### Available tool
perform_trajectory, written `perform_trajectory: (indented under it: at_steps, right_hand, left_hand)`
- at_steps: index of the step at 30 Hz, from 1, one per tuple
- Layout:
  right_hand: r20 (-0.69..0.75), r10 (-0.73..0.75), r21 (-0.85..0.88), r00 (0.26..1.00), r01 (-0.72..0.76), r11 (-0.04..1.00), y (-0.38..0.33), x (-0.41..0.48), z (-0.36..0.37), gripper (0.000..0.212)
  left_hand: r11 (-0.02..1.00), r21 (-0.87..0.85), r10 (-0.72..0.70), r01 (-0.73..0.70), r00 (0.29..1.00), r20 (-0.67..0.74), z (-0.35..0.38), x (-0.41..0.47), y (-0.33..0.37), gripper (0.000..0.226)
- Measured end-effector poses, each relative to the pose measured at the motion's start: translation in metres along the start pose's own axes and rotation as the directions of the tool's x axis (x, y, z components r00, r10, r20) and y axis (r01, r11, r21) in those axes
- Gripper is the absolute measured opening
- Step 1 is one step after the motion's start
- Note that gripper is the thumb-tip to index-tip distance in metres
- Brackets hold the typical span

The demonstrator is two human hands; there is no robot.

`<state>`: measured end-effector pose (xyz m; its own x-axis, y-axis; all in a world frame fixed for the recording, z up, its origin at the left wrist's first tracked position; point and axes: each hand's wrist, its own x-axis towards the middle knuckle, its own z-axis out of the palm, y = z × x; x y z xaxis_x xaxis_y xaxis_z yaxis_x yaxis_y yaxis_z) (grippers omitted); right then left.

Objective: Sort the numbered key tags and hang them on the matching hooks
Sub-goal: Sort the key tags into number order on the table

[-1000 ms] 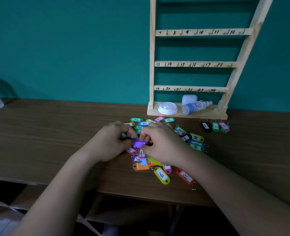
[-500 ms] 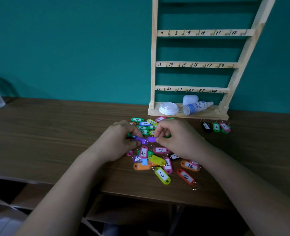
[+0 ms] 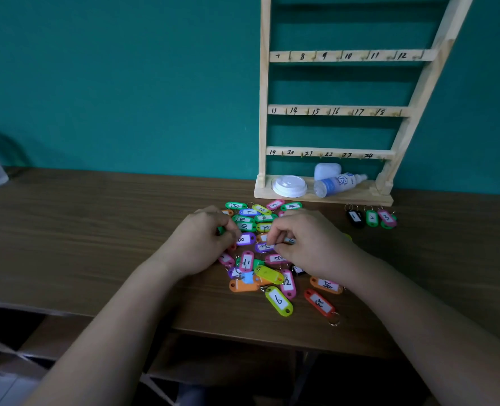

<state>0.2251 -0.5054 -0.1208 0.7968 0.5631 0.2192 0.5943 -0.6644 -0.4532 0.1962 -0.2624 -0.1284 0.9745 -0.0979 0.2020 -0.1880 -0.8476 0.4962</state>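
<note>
The small numbered plastic key tags lie in a loose heap on the brown wooden worktop, about midway along it and just short of its far edge, in front of the pale wooden hook rack. Each tag should be light and rigid, with a smooth, rather slippery shell and a thin metal ring at one end. A flat pinch across the body suits reading and sorting. The ring must go over the hook, so holding the body close to the ring end looks wisest, and rings may snag one another in the heap. The left hand has its grip closed on a purple tag marked 8. The right hand pinches a second purple tag, whose number I cannot read surely. Three tags sit apart toward the worktop's right edge: a black tag, a green tag and a pink tag, marked 1, 2 and 3. The heap holds perhaps two dozen, though overlap and the hands hide some. Three numbered rails show, with six numbers each, and none bears a tag.
</note>
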Motion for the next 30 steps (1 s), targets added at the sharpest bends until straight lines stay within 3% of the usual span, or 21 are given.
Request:
perform_trajectory:
  at_steps: [12,19,25,30]
  right_hand:
    - [-0.028,0.000,0.039,1.000,0.001,0.999,-0.004,-0.012,-0.011,0.014]
    - [0.038,-0.061,0.078,0.997,0.058,0.995,-0.004,-0.030,-0.008,0.005]
    - [0.086,-0.079,0.027,0.993,0.077,0.997,-0.005,-0.040,-0.001,0.033]
    - [0.071,-0.081,0.038,0.994,0.079,0.996,-0.007,-0.043,0.000,0.020]
  left_hand:
    - [0.998,-0.039,0.054,-0.056,0.997,-0.054,-0.010,-0.007,-0.003,0.007]
    - [0.995,-0.044,0.092,-0.088,0.991,0.100,-0.014,-0.020,-0.007,0.018]
    - [0.993,-0.040,0.114,-0.110,0.986,0.118,-0.019,-0.025,-0.010,0.023]
    - [0.998,-0.037,0.050,-0.044,0.983,0.175,-0.024,-0.029,-0.012,0.033]
